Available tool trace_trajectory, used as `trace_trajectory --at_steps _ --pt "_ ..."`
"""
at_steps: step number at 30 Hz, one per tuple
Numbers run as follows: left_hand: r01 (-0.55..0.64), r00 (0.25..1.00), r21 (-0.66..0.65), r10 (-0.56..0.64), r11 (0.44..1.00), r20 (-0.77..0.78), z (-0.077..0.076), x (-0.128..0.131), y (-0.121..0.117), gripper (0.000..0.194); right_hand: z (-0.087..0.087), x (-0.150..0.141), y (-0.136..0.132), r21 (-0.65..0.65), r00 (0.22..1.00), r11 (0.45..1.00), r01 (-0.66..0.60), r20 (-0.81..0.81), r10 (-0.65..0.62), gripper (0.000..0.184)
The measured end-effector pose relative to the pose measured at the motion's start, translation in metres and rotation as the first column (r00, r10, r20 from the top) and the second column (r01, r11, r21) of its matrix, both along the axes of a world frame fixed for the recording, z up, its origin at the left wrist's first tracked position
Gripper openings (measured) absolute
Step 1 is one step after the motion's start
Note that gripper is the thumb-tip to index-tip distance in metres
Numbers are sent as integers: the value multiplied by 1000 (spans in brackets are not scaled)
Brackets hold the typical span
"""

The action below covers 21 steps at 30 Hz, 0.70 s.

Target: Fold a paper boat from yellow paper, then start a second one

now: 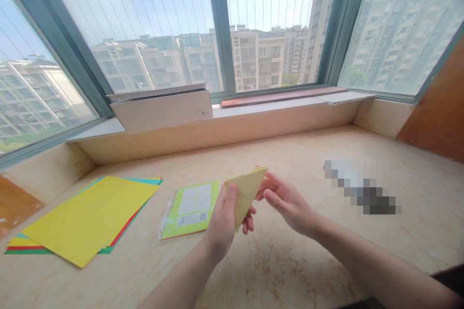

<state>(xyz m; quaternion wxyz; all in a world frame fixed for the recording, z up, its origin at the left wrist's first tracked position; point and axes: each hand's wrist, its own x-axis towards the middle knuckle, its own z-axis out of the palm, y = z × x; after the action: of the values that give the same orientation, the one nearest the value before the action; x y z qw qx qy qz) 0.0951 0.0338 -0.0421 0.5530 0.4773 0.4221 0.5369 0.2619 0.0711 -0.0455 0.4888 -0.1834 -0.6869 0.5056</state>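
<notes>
Both my hands hold a pale yellow folded paper triangle (245, 192) above the marble sill. My left hand (224, 222) grips its lower left side, thumb on the front and fingers behind. My right hand (286, 202) pinches the paper's right corner between thumb and fingers. The triangle's point hangs down between my hands.
A stack of coloured paper sheets (87, 217), yellow on top, lies at the left. A green paper packet (190, 207) in a clear sleeve lies beside my left hand. A blurred-out object (362, 187) lies at the right. A white box (163, 108) leans on the window ledge.
</notes>
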Motion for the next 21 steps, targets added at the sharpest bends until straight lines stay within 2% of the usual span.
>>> trace_trajectory --at_steps 2,4,6,7,9,11,13,15,17,19,21 --pt "69 996 -73 -65 995 56 -2 2 -1 61 1 -4 -7 -1 995 998 -67 74 67 31" --pt "146 989 -112 -143 983 34 -3 2 -1 64 -1 -6 -13 46 987 999 9 162 -17 19" --pt "130 988 -78 -136 988 -72 -3 -2 0 62 -6 -6 -14 143 965 983 112 222 -142 12" --pt "81 985 -29 -84 996 -150 -2 -4 2 61 -8 -6 -14 184 954 973 139 238 -181 12" --pt "-72 944 85 95 994 -315 -1 -10 5 60 -14 -6 -12 223 946 964 142 257 -199 17" --pt "-218 864 176 273 960 -423 0 -14 7 64 -18 -8 -10 244 944 958 153 251 -214 21" --pt "-271 806 243 357 932 -472 0 -16 7 62 -20 -11 -10 276 943 946 170 234 -238 22" --pt "-213 791 325 358 922 -497 -1 -16 5 50 -20 -13 -9 308 940 933 187 221 -261 25" --pt "-98 787 398 316 912 -529 -4 -13 2 43 -21 -13 -8 340 926 917 211 230 -299 33" --pt "18 783 439 261 898 -565 -8 -9 0 50 -23 -11 -5 395 897 887 239 260 -357 42" --pt "63 797 457 231 887 -558 -14 -6 0 57 -26 -9 -3 478 865 839 260 271 -422 50"
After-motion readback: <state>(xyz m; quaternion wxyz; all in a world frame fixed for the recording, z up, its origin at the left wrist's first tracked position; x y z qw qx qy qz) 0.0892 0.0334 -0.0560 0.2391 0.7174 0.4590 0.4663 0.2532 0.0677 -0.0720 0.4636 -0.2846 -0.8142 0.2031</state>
